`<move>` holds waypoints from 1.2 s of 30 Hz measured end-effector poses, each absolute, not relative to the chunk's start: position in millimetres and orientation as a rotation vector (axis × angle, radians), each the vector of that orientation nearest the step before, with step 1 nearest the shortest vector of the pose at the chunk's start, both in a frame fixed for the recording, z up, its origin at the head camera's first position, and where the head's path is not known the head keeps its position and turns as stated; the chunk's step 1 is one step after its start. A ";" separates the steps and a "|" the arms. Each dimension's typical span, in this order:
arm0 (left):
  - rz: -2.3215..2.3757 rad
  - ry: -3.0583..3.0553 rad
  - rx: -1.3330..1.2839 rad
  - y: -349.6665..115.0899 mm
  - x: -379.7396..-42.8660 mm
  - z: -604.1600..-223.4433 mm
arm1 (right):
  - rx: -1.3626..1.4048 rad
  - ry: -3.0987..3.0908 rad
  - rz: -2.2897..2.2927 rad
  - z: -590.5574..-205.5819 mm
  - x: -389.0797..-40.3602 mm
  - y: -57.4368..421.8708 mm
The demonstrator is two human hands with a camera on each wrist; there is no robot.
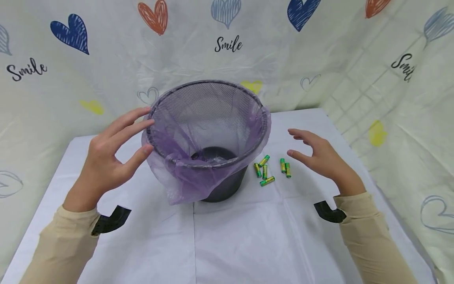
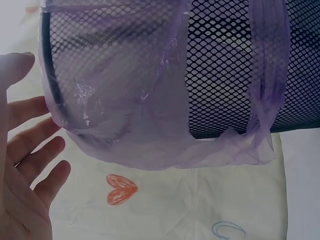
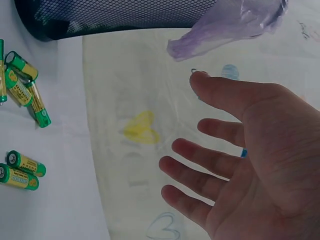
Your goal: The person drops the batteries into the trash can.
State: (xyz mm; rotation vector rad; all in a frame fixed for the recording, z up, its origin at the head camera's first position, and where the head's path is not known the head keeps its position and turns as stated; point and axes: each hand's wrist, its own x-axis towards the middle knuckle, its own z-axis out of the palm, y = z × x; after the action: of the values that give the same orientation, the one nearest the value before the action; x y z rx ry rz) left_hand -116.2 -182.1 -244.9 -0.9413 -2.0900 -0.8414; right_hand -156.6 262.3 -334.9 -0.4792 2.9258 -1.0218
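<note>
A black mesh waste bin (image 1: 227, 189) stands upright on the table, lined with a thin purple plastic bag (image 1: 191, 181) folded over its rim. My left hand (image 1: 110, 154) is at the bin's left side, fingers spread and fairly straight, fingertips touching the bagged rim. In the left wrist view, the fingertips (image 2: 42, 107) meet the bag's edge. To the right of the bin, my right hand (image 1: 319, 157) hovers with fingers loosely extended and nothing in it. Several green and yellow batteries (image 1: 265, 172) lie on the table between the bin and that hand.
White cloth covers the table (image 1: 248, 244). Behind and at the sides hangs a pale curtain (image 1: 269, 55) printed with hearts and "Smile". Two of the batteries (image 1: 288, 170) lie side by side, slightly apart from the others.
</note>
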 end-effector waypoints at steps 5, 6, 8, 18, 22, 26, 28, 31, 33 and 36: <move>-0.888 -2.036 -0.949 -175.3 -112.9 -240.9 | -0.480 2.918 -1.063 -343.7 -156.8 265.9; -0.896 -2.032 -0.948 -174.5 -112.6 -241.1 | -0.483 2.917 -1.070 -345.5 -157.2 266.8; -0.914 -2.023 -0.938 -173.6 -112.3 -242.5 | -0.487 2.925 -1.073 -348.8 -158.5 267.9; -1.083 -1.855 -0.926 -169.8 -121.4 -259.5 | -0.423 2.941 -1.100 -369.7 -164.5 274.7; -1.146 -1.745 -0.919 -168.4 -128.2 -267.5 | -0.391 2.920 -1.097 -377.6 -170.6 278.3; -1.212 -1.666 -0.914 -164.0 -130.8 -270.5 | -0.371 2.883 -1.079 -385.4 -176.3 280.9; -1.254 -1.634 -0.921 -162.0 -131.3 -271.9 | -0.354 2.864 -1.067 -388.8 -176.7 282.1; -1.306 -1.587 -0.929 -159.4 -131.6 -274.0 | -0.340 2.832 -1.047 -394.4 -176.9 284.5; -1.331 -1.560 -0.932 -158.3 -131.8 -275.1 | -0.334 2.810 -1.046 -398.1 -177.0 285.6; -1.357 -1.530 -0.933 -156.7 -132.4 -276.2 | -0.347 2.783 -1.047 -403.7 -177.3 287.6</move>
State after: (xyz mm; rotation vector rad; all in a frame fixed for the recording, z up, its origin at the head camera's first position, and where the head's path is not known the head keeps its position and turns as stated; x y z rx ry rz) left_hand -132.4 -156.7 -276.2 -0.9325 -1.5301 -1.3570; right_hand -177.3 287.6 -403.7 -0.3474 2.7833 -1.0470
